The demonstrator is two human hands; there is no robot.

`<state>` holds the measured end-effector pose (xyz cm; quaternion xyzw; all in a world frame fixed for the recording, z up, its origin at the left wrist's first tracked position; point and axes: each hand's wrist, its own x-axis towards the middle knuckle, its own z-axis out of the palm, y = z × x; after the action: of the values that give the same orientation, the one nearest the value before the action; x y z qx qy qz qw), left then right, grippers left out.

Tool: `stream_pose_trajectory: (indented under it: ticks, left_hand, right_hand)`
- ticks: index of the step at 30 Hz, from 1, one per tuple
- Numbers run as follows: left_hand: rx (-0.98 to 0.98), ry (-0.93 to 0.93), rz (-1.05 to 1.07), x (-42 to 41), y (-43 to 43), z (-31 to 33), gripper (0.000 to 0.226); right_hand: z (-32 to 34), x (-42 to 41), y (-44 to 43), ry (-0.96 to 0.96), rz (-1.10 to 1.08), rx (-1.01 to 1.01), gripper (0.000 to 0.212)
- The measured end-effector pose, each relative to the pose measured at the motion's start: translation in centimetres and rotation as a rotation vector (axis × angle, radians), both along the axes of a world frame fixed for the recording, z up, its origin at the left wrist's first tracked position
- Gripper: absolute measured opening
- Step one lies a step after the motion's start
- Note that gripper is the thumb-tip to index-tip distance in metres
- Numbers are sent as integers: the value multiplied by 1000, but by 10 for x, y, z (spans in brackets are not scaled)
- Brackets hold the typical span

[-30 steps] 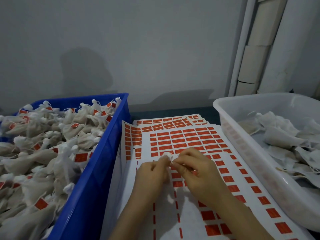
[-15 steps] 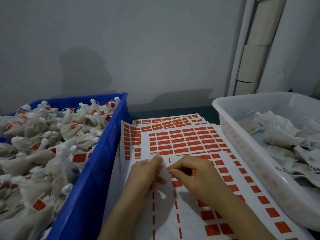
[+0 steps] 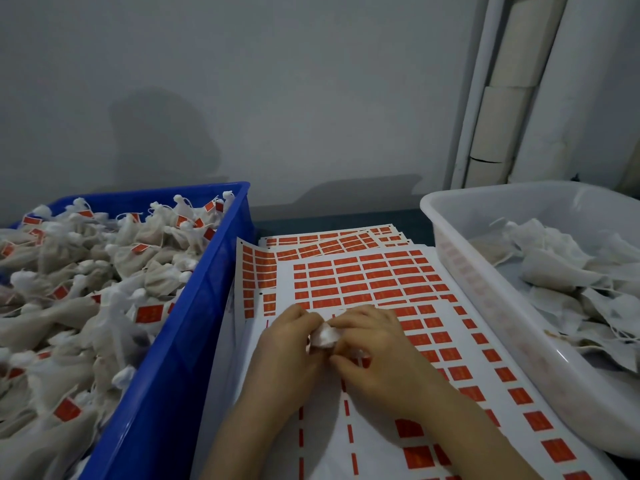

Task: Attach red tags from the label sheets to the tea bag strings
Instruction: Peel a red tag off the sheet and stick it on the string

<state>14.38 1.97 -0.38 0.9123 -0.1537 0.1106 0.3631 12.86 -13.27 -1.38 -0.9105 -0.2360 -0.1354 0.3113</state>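
Observation:
A small white tea bag (image 3: 323, 336) is bunched between my two hands, just above the label sheets (image 3: 363, 282). My left hand (image 3: 284, 355) grips its left side with curled fingers. My right hand (image 3: 377, 351) pinches its right side with thumb and fingertips. The sheets are white with rows of red tags (image 3: 349, 278); the near part has many tags removed. Whether a red tag or the string is between my fingers is hidden.
A blue crate (image 3: 194, 341) on the left is heaped with tea bags carrying red tags. A white plastic tub (image 3: 485, 299) on the right holds untagged tea bags. A grey wall stands close behind, with pale pipes at the upper right.
The hands have drawn together again around the tea bag, which is now bunched between them; half a second ago they were slightly apart with the bag's cloth held up by the left hand.

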Motion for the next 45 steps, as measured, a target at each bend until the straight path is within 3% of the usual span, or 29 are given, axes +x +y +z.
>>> stream_pose_trajectory:
  ticks: [4, 7, 14, 20, 24, 27, 32, 37, 45]
  left_hand:
    - [-199, -141, 217, 0, -5, 0, 24]
    - [-401, 38, 319, 2, -7, -1, 14]
    - [-856, 582, 263, 7, -6, -3, 6]
    - [-997, 646, 249, 5, -7, -7, 17]
    - [-1024, 577, 174, 2, -10, -5, 20]
    - [-1048, 538, 80, -1, -13, 1, 26]
    - [-1031, 527, 13, 1, -11, 4, 33]
    - [-975, 546, -14, 4, -3, 6, 23]
    - [-717, 519, -62, 2, -2, 6, 21]
  right_hand:
    - [2, 1, 2, -25, -103, 23, 14]
    - [4, 1, 5, -95, -155, 25, 15]
    - [8, -4, 8, -141, -226, -33, 13]
    - [10, -8, 15, -238, -254, -113, 10]
    - [9, -9, 18, -155, -210, -89, 18]
    - [9, -7, 17, -63, -162, 52, 26]
    - [10, -13, 17, 68, -121, 297, 21]
    - [20, -11, 10, 30, -115, 344, 16]
    - [26, -10, 5, 2, -218, 466, 32]
